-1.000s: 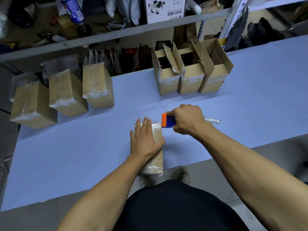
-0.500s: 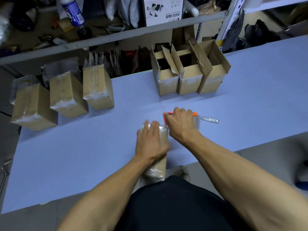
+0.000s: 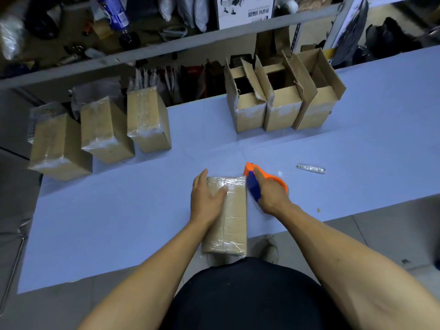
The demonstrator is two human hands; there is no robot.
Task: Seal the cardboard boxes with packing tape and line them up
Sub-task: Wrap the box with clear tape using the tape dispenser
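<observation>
A taped cardboard box [image 3: 232, 217] lies lengthwise at the near edge of the blue table [image 3: 119, 222]. My left hand [image 3: 206, 198] grips its far left corner, thumb on top and fingers down the left side. Just right of the box, my right hand [image 3: 270, 195] holds an orange and blue tape dispenser [image 3: 253, 181] that rests on the table. Three sealed boxes [image 3: 104, 132] stand in a row at the far left. Three open boxes [image 3: 281, 103] with raised flaps stand side by side at the far middle.
A crumpled strip of tape [image 3: 310, 168] lies on the table to the right of the dispenser. Behind the table runs a cluttered metal shelf [image 3: 190, 41] with bottles and bags. A shoe [image 3: 269, 248] and grey floor show below the table's near edge.
The right hand has drawn the dispenser off the box's far end and set it down to the right. The left hand has shifted from flat on top to gripping the far left corner.
</observation>
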